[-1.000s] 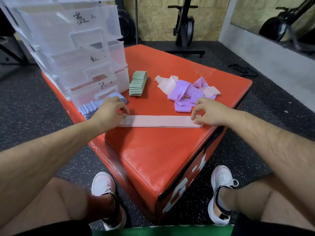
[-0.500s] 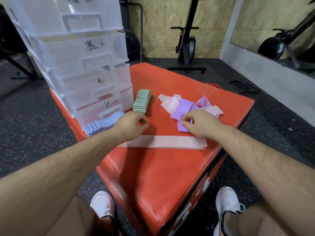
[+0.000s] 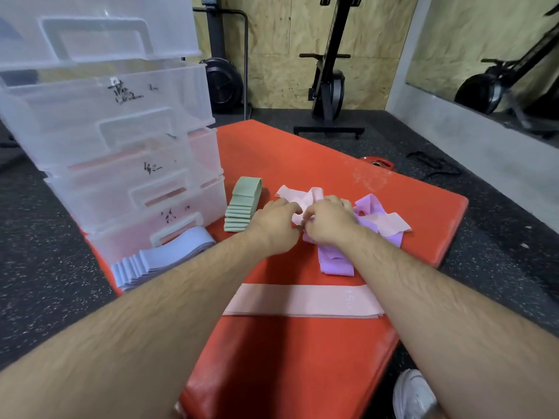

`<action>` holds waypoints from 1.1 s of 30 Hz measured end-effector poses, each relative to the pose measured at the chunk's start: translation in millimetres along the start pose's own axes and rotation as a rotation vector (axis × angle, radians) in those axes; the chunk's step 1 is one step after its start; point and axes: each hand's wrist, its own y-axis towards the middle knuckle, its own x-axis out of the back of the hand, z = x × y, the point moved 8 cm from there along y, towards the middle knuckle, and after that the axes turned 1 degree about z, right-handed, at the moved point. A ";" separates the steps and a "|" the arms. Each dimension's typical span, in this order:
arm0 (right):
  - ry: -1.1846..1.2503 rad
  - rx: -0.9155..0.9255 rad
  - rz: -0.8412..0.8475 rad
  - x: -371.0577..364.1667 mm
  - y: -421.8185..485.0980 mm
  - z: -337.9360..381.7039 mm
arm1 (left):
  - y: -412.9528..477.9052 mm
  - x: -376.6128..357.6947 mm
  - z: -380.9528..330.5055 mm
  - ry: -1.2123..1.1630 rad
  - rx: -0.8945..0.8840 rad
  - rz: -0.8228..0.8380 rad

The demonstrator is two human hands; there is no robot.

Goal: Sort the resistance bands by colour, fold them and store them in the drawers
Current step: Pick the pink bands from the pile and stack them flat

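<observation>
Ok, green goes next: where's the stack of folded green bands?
Head view, left of centre on the red padded box: the folded green band stack, between the clear plastic drawers and the left hand.

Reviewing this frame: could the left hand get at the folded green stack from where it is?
Probably yes. The left hand, gripping the loose pink band, is just beside the green stack, and nothing lies between them or on top.

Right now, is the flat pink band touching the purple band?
Apart. The head view shows a strip of red box between the flat pink band and the purple band.
</observation>
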 end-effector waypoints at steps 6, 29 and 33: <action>0.432 0.040 -0.159 30.9 7.2 4.4 | -3.2 18.8 17.0 -0.166 0.030 -0.159; 1.175 0.235 -0.062 117.0 -91.2 18.9 | -79.6 141.1 -32.0 -0.585 -0.103 -0.570; 1.005 0.215 -0.134 112.6 -92.3 21.0 | -79.9 133.4 -25.7 -0.681 0.002 -0.477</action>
